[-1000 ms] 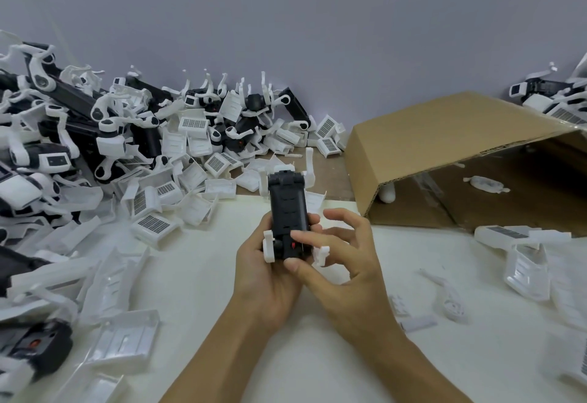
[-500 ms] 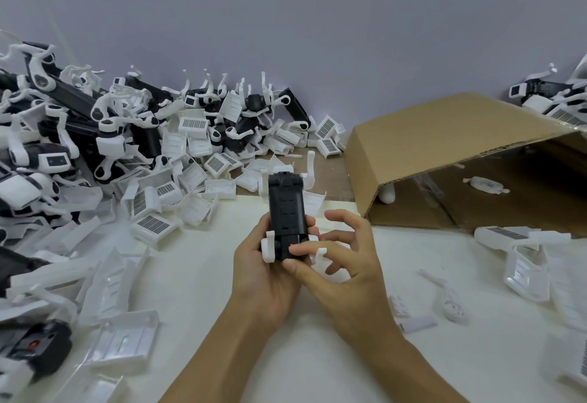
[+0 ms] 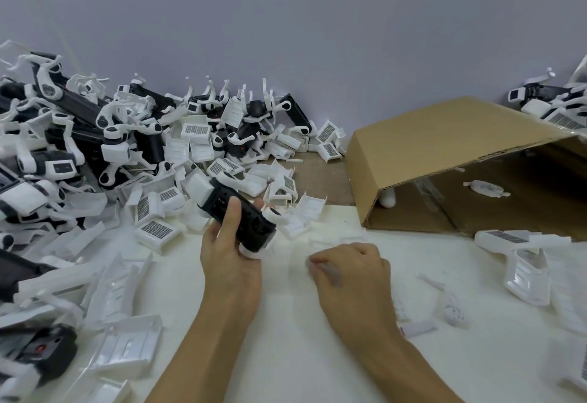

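Our left fingers (image 3: 230,223) curl round the black body (image 3: 246,217), thumb laid across its top face. They hold it tilted above the table (image 3: 286,355), its far end leaning left toward the heap of parts (image 3: 95,155) and a white arm (image 3: 254,252) showing at its near end. The left hand (image 3: 232,266) carries it alone.

Our right hand (image 3: 349,271) sits knuckles-up on the table just to the right, fingers curled under and blurred. We cannot tell whether they pinch anything.

We judge that we are between fittings: the body waits while the right hand goes for the next small white piece. The next move calls for a clean pinch on one loose piece, then lining it up with its seat on the body before pressing it home.

Against the earlier frame, the body no longer stands upright between both hands. It leans left, and the right hand is off its near end and down at the table.
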Available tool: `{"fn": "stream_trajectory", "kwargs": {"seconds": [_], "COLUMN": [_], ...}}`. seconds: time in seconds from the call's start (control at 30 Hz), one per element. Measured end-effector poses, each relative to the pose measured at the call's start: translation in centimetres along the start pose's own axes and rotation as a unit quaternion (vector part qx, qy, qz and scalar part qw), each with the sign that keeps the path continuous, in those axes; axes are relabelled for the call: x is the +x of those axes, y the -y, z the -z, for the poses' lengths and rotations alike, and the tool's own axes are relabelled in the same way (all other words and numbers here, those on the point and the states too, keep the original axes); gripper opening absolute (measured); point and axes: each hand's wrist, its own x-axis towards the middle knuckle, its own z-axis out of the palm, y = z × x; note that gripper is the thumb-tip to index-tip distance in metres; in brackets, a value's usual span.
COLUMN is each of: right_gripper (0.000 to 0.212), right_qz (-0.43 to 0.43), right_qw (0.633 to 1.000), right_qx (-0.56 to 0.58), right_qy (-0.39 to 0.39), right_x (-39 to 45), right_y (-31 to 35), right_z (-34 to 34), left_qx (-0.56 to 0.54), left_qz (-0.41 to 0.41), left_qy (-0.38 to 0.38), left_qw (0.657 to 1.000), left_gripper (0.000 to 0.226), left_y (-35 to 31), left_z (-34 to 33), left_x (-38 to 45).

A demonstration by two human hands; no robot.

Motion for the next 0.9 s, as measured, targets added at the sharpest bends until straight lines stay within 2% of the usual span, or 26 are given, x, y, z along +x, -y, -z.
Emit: {"fn": "stream_trajectory", "kwargs": {"seconds": [0.1, 0.17, 0.23, 0.33, 0.37, 0.4, 0.5, 0.63, 0.7, 0.77, 0.83, 0.9], "right_gripper": [0.006, 0.008, 0.013, 0.014, 0.012, 0.011, 0.007, 0.024, 0.038, 0.042, 0.034, 0.036], "right_qz": [0.031, -0.017, -0.112, -0.227, -0.236, -0.233, -0.219, -0.208, -0.191, -0.180, -0.159, -0.141], "right_qw": [0.989, 0.970, 0.923, 0.840, 0.830, 0.832, 0.854, 0.884, 0.882, 0.871, 0.881, 0.894], "right_qx": [0.073, 0.185, 0.337, 0.474, 0.486, 0.485, 0.454, 0.409, 0.428, 0.458, 0.446, 0.425], "right_qy": [-0.124, -0.155, -0.150, -0.138, -0.136, -0.137, -0.130, -0.086, -0.053, -0.013, 0.026, 0.031], "right_x": [0.2, 0.3, 0.8, 1.7, 1.9, 2.0, 1.8, 1.4, 1.2, 1.1, 0.9, 0.7], "right_y": [0.2, 0.3, 0.1, -0.3, -0.4, -0.5, -0.9, -0.3, 0.2, 0.4, 0.4, 0.3], "right_z": [0.2, 0.4, 0.6, 0.9, 0.9, 0.9, 0.9, 1.0, 1.1, 1.3, 1.2, 0.9], "left_qx": [0.079, 0.201, 0.309, 0.444, 0.476, 0.486, 0.472, 0.487, 0.495, 0.501, 0.473, 0.412], "left_qz": [-0.056, -0.146, -0.243, -0.324, -0.338, -0.340, -0.304, -0.308, -0.311, -0.310, -0.294, -0.241], "left_qy": [-0.032, -0.023, 0.042, 0.154, 0.186, 0.211, 0.262, 0.258, 0.254, 0.246, 0.241, 0.238], "left_qw": [0.995, 0.968, 0.919, 0.821, 0.790, 0.777, 0.785, 0.776, 0.771, 0.769, 0.795, 0.846], "left_gripper": [0.064, 0.074, 0.076, 0.056, 0.050, 0.047, 0.058, 0.081, 0.083, 0.081, 0.073, 0.063], "left_y": [0.3, 0.7, 1.0, 1.8, 2.2, 2.6, 3.2, 3.2, 3.2, 3.2, 3.1, 2.9], "left_z": [-0.1, 0.3, 0.4, 0.3, 0.2, 0.1, -0.4, 0.0, 0.2, 0.4, 0.4, 0.4], "left_x": [-0.1, -0.6, -1.1, -1.8, -2.2, -2.6, -3.6, -3.3, -3.0, -2.8, -2.7, -2.7]}}
